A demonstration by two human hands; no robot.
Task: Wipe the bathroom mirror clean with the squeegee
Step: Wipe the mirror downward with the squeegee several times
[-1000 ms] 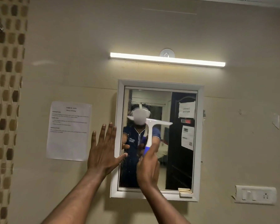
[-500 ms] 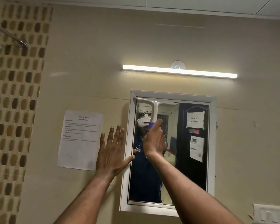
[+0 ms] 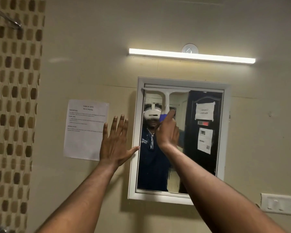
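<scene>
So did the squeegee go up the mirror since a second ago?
Yes. The squeegee moved up from mid-mirror; its blade now sits at the top edge of the mirror.

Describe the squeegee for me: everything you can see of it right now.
The squeegee looks like white plastic, T-shaped, with a blue grip at the handle's lower end. Its blade lies level against the mirror just under the top frame, spanning the left half of the glass. The handle hangs straight down into the right hand, which grips it.

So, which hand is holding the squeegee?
The right hand grips the squeegee; the left hand is open, flat against the wall.
</scene>
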